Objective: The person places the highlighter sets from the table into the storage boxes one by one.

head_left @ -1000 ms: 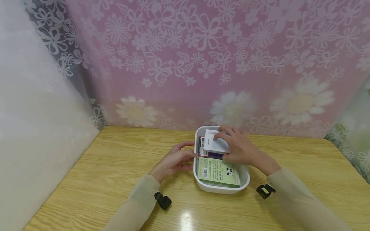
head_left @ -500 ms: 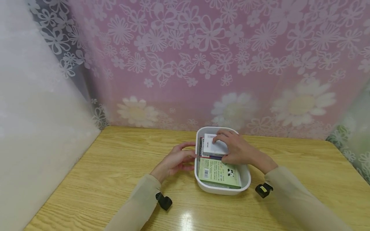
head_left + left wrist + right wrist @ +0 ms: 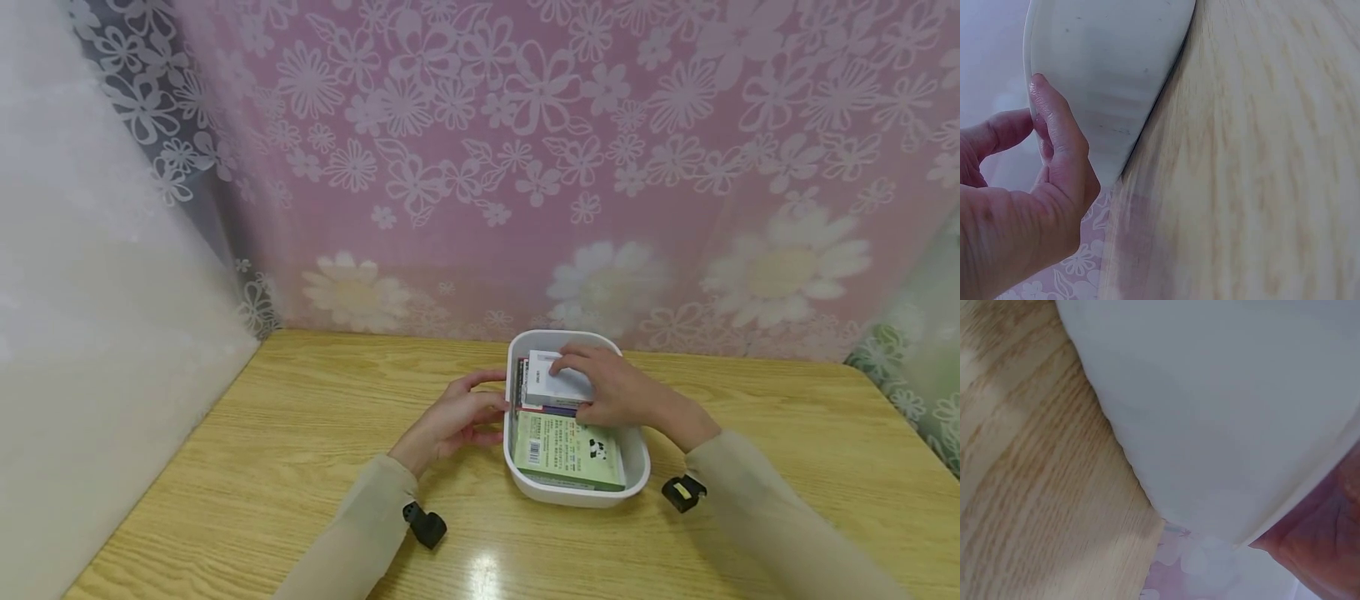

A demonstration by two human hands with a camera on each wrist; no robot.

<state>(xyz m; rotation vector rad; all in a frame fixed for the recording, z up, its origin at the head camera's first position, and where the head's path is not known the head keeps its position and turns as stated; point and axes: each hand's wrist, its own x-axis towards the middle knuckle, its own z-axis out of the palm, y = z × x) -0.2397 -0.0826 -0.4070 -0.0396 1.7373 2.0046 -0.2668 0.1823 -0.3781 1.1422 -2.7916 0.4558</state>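
Observation:
A white plastic bin (image 3: 573, 497) stands on the table. My left hand (image 3: 450, 421) holds its left side, with the thumb at the rim and curled fingers (image 3: 1060, 125) against the outer wall in the left wrist view. Inside the far half of the bin, my right hand (image 3: 618, 387) grips a small white box (image 3: 543, 377), index finger bent onto its top and thumb at its near side. Beneath that box shows a dark flat box (image 3: 555, 411) with a red and white edge. In the near half lies a green box (image 3: 562, 450) with a panda picture.
The wooden table (image 3: 300, 467) spreads out on both sides of the bin. A pink flowered curtain (image 3: 450, 208) hangs behind its far edge, close to the bin. White sheeting (image 3: 112, 292) borders the left side.
Over the second, the white box has come down a little and toward me inside the bin, with my right hand on it. My left hand has stayed at the bin's side.

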